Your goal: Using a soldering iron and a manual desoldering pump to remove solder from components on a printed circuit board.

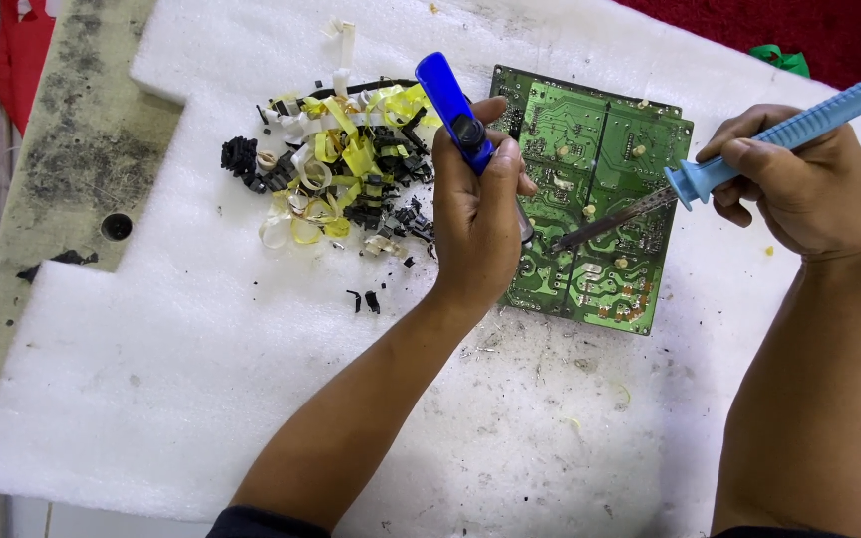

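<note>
A green circuit board (600, 130) lies solder side up on a white foam sheet (211, 369). My left hand (475, 214) grips a blue desoldering pump (453, 108) upright, its lower end hidden behind my fingers at the board's left part. My right hand (799, 184) holds a light blue soldering iron (799, 125) by the handle. Its metal tip (562, 244) touches the board near the pump's end.
A pile of yellow tape strips and black and white broken parts (341, 164) lies left of the board. The foam sheet rests on a stained grey board (72, 149) with a hole. Red cloth (819, 30) lies at the top right.
</note>
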